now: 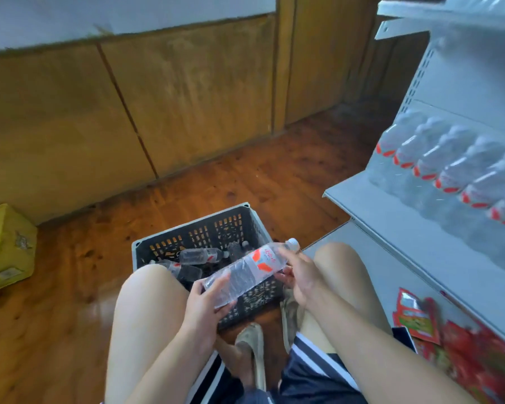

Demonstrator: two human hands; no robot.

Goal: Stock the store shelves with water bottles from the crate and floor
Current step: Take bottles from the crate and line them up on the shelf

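- Seemingly full, the water bottle (245,271) lies slanted above the crate (193,225), left hand (204,304) wrapped round its base, right hand (301,275) round its shoulder.
- Probably weighty, thin-walled and slick: hold the body, not the cap (292,244).
- Spare bottles (200,255) lie in the crate.
- Shelf (391,223) at right holds a bottle row (449,167); red packets (420,319) sit below.

Reddish-brown wooden floor (245,176) underfoot, glossy, catching soft light. Behind it runs a wall of tan wood panels (187,91) (dark seams between them), with a pale band (129,13) above. A yellow cardboard box (3,246) sits far left on the floor, near the panels.
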